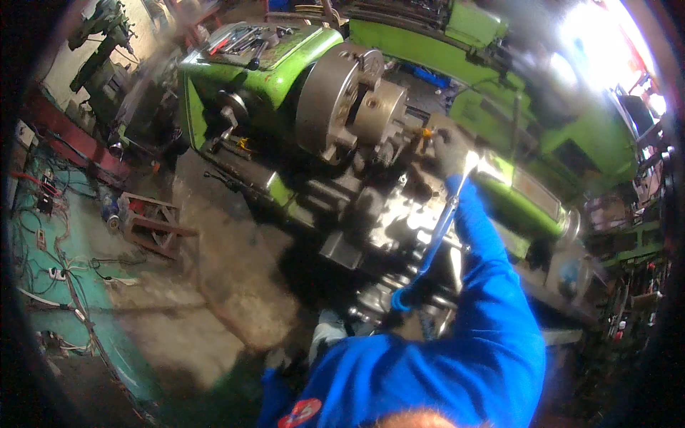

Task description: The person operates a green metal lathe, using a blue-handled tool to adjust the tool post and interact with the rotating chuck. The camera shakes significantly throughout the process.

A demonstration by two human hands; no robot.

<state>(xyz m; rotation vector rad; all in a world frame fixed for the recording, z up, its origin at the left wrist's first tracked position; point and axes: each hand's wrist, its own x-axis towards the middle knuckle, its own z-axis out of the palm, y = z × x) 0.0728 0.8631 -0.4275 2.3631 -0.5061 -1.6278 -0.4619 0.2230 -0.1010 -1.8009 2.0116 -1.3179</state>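
Observation:
My right hand (451, 151), in a greyish glove, reaches forward to a cylindrical metal workpiece (379, 113) clamped in the jaws of a lathe chuck (327, 100). Its fingers look bent at a small orange-yellow thing (426, 133) beside the workpiece's right end; blur hides what they grip. Along my right forearm lies a long blue and silver rod-like thing (437, 239). Beneath that arm is the lathe's carriage (410, 214), shiny in the light. My left hand (280, 359), gloved too, hangs low by my body, away from the machine; its fingers are indistinct.
Hand tools (246, 41) lie on top of the green headstock (275, 71). A hand crank (228, 121) sticks out at its front. On the left floor stand a rusty metal frame (153, 225) and loose cables (64, 264). Bright light glares at the upper right.

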